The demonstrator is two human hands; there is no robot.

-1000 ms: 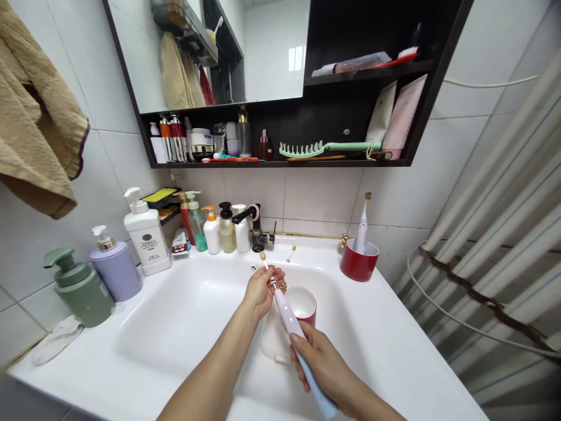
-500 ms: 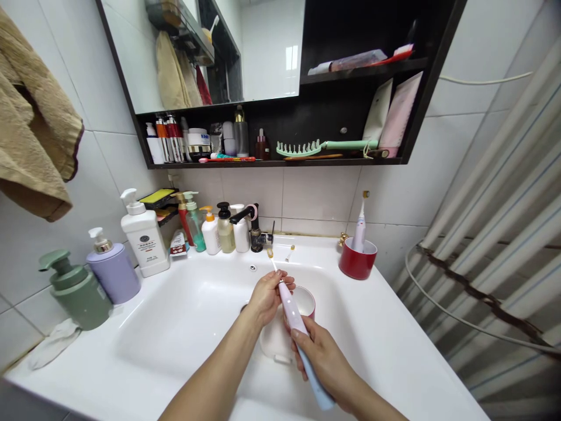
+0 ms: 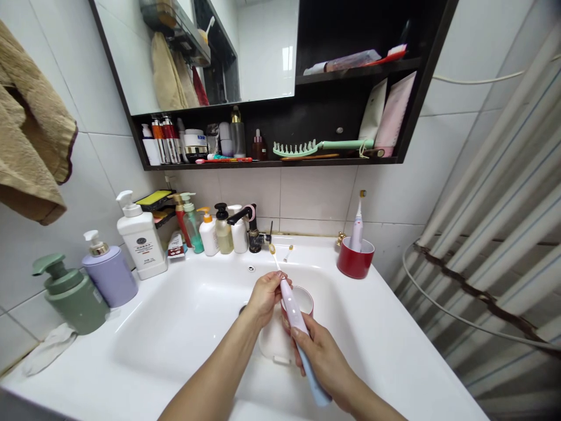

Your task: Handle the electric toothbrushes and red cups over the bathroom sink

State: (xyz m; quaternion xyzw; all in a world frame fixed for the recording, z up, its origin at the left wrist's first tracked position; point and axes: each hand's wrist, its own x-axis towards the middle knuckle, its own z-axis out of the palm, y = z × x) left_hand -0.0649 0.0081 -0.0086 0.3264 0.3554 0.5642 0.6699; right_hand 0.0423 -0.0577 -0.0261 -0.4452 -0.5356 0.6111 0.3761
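Observation:
Over the white sink [image 3: 175, 327], my right hand [image 3: 322, 351] is wrapped round the handle of a pink and blue electric toothbrush [image 3: 293, 310]. The fingers of my left hand [image 3: 266, 297] pinch the same toothbrush near its neck, below the brush head, which points toward the faucet. Behind the handle, a red cup [image 3: 305, 299] with a white inside stands in the basin, partly hidden. Beside it lies a whitish translucent object [image 3: 272, 342], partly covered by my hands. A small loose brush head [image 3: 288, 253] rests on the sink's back ledge.
A black faucet [image 3: 253, 228] stands at the back, with pump bottles [image 3: 208, 234] to its left. On the right ledge a red cup [image 3: 355, 265] holds another electric toothbrush [image 3: 357, 228]. A dark cabinet [image 3: 263, 165] hangs above; bottles [image 3: 110, 275] line the left side.
The view has shifted slightly. My left fingers are now closer round the toothbrush's neck, and its brush head shows more of its bristle side. My right hand keeps its hold.

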